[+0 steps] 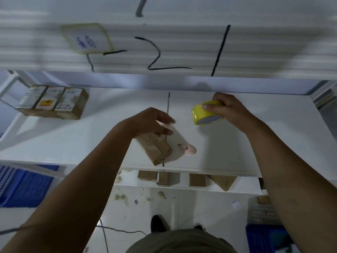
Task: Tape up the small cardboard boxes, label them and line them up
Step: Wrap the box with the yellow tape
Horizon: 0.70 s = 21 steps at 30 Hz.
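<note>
The small cardboard box [156, 148] lies askew on the white tabletop [255, 143] near its front edge, at 6 o'clock, with a small pink object [189, 149] just beside it at 3 o'clock. The left hand [155, 123] hangs over the box with bent fingers – whether it pinches anything I cannot tell – while the right hand [228, 110] grips a yellow tape roll [206, 114] at 1 o'clock. Three labelled boxes [52, 102] stand side by side at 10 o'clock
</note>
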{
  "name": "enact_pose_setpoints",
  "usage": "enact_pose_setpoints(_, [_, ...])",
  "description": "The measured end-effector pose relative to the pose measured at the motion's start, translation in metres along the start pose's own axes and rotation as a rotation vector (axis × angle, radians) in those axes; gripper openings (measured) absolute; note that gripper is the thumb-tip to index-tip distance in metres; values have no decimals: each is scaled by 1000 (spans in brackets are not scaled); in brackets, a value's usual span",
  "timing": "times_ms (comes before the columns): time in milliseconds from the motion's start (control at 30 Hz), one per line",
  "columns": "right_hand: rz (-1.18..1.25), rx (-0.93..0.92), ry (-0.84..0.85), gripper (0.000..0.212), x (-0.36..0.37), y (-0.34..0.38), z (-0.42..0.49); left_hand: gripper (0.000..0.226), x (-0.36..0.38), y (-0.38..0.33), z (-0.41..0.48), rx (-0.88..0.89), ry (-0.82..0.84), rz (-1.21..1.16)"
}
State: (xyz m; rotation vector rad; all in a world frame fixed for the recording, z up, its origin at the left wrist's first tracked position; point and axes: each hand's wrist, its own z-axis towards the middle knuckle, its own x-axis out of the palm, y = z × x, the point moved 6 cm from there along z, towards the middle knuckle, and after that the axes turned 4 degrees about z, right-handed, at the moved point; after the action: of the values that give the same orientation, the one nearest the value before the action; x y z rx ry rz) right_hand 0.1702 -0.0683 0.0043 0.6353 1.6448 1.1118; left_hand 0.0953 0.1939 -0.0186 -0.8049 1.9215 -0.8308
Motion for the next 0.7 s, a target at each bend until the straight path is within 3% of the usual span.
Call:
enact_pose_setpoints(200, [-81, -6, 97, 61, 46, 2, 21, 16, -23, 73, -41, -189, -120, -158])
enact_pose_setpoints(467, [-194, -8, 206, 56, 104, 3, 42, 38, -14, 131, -86, -323, -342, -513])
enact_pose_setpoints(700, [-368, 7, 278, 57, 126, 2, 51, 43, 9, 153, -97, -326, -570, -535])
